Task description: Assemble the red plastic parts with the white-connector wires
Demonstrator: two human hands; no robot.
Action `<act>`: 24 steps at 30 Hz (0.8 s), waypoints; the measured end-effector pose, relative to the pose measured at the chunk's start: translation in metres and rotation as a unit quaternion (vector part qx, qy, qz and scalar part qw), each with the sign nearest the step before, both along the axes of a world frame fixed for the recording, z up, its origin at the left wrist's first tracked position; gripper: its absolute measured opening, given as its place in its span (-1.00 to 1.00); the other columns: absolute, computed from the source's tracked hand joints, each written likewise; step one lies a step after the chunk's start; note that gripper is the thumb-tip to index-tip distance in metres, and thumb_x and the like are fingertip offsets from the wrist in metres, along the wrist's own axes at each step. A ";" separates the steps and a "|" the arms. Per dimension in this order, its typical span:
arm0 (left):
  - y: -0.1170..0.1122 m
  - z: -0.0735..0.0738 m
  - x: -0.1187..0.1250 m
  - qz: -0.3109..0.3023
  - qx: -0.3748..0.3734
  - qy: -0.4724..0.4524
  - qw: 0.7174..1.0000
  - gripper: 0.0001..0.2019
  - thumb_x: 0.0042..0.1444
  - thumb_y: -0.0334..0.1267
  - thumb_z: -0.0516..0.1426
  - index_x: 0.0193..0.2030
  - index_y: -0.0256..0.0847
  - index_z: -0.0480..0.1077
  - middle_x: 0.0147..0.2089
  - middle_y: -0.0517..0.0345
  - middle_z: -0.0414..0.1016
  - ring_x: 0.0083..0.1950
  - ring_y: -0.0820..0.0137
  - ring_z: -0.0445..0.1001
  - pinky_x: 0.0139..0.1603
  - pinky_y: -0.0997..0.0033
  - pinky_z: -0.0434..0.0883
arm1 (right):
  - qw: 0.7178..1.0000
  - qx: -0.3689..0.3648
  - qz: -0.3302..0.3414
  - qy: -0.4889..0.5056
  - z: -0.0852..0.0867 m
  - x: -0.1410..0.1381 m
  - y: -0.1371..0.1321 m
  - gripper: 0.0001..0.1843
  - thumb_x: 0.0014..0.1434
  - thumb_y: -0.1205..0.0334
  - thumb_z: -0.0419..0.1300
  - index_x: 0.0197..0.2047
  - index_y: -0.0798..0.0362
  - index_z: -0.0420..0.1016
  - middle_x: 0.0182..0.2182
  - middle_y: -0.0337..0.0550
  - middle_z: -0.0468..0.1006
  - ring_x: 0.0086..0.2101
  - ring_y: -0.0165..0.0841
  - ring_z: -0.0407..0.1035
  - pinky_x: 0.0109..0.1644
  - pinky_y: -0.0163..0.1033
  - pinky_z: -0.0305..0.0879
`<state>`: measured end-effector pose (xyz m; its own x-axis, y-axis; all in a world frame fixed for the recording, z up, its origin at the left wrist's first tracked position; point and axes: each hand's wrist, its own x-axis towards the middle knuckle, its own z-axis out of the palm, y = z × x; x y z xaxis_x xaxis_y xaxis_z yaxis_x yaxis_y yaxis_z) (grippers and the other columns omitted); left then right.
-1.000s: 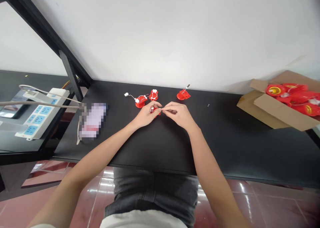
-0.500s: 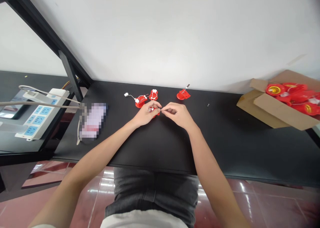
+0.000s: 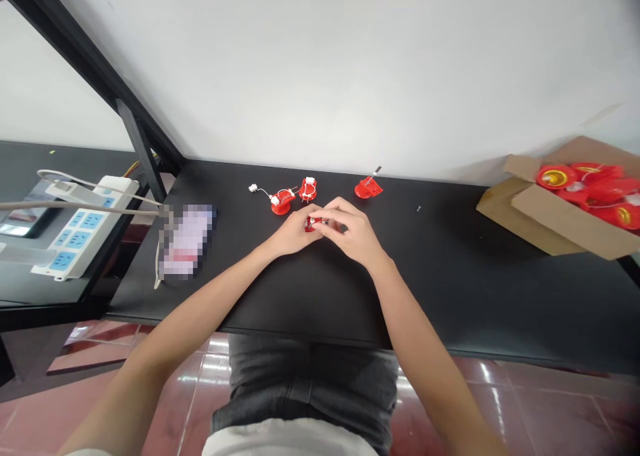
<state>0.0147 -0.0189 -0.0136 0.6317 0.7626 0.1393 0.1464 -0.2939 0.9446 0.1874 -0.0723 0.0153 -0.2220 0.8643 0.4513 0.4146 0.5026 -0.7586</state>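
The left hand and the right hand are closing together, fingers curled and pinching a small red plastic piece between them. The piece is sitting between the two hands, slightly nearer the left hand. The left hand's fingers are wrapping its left side, while the right hand's fingers are reaching across from the right. The fingers are hiding most of it, so its long axis is hard to tell, though the visible part seems to be lying roughly left to right. It is being held over the black bench, but whether it is touching the surface cannot be told.

Just beyond the hands, towards the wall, two red plastic assemblies are standing near each other, carrying white clips. A thin wire is leading from the left one to a white connector. Further right, a red plastic part is lying with a small metal strip projecting from it, and a tiny dark screw is resting farther along. At the far right, an open cardboard box is holding a heap of round red parts. Left of the hands, a pixelated object is lying on the bench, and a white power strip with blue sockets is sitting beyond its edge.
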 end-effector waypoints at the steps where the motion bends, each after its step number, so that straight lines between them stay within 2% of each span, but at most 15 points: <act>1: 0.000 0.001 0.000 0.001 -0.002 0.004 1.000 -0.79 0.15 -0.18 0.23 -0.15 -0.23 0.38 -0.14 0.10 0.52 -0.18 0.39 0.48 -0.10 0.36 0.42 | 1.000 0.005 -0.004 0.001 0.000 0.000 0.000 -0.84 0.35 0.21 0.22 -0.14 -0.05 0.65 -0.25 -0.16 0.49 -0.39 -0.41 0.33 -0.28 -0.22 0.36; 5: -0.001 0.006 0.000 0.012 -0.010 0.021 1.000 -0.78 0.14 -0.17 0.22 -0.14 -0.22 0.38 -0.16 0.14 0.51 -0.19 0.40 0.46 -0.10 0.36 0.41 | 0.999 -0.033 -0.027 0.000 0.005 0.008 0.001 -0.85 0.31 0.21 0.25 -0.30 0.00 0.61 -0.30 -0.16 0.55 -0.40 -0.39 0.35 -0.29 -0.22 0.34; 10: -0.002 0.009 -0.002 0.027 -0.029 0.028 0.999 -0.66 0.11 -0.15 0.26 -0.01 -0.20 0.36 -0.06 0.11 0.50 -0.09 0.35 0.49 0.03 0.29 0.44 | 0.988 -0.150 -0.046 -0.010 0.010 0.023 0.003 -0.84 0.26 0.15 0.26 -0.30 0.02 0.62 -0.30 -0.16 0.61 -0.39 -0.38 0.39 -0.27 -0.22 0.33; 14: -0.001 0.007 -0.003 0.028 -0.033 0.023 0.999 -0.64 0.13 -0.16 0.25 0.03 -0.18 0.34 -0.05 0.12 0.49 -0.11 0.36 0.50 0.02 0.28 0.46 | 0.977 -0.212 -0.033 -0.011 0.008 0.027 0.005 -0.80 0.24 0.12 0.24 -0.33 0.04 0.60 -0.36 -0.18 0.59 -0.41 -0.38 0.38 -0.26 -0.21 0.32; 19: 0.000 0.003 -0.002 0.031 -0.031 0.015 0.999 -0.70 0.19 -0.18 0.19 0.03 -0.18 0.34 -0.13 0.16 0.46 -0.18 0.41 0.46 -0.06 0.35 0.44 | 0.970 -0.243 -0.019 -0.012 0.005 0.027 0.005 -0.77 0.23 0.10 0.22 -0.35 0.05 0.56 -0.46 -0.21 0.52 -0.46 -0.38 0.37 -0.31 -0.23 0.32; 24: 0.000 0.001 -0.003 0.022 -0.014 0.005 1.000 -0.72 0.24 -0.15 0.18 0.03 -0.19 0.34 -0.14 0.15 0.43 -0.17 0.42 0.44 -0.02 0.36 0.42 | 0.967 -0.253 -0.010 -0.020 0.006 0.027 0.005 -0.77 0.24 0.09 0.21 -0.35 0.06 0.55 -0.46 -0.21 0.52 -0.48 -0.39 0.38 -0.32 -0.23 0.34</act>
<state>0.0122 -0.0190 -0.0125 0.5984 0.7934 0.1116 0.1681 -0.2605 0.9507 0.2143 -0.0674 0.0210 -0.2125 0.9764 -0.0393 0.4549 0.0633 -0.8883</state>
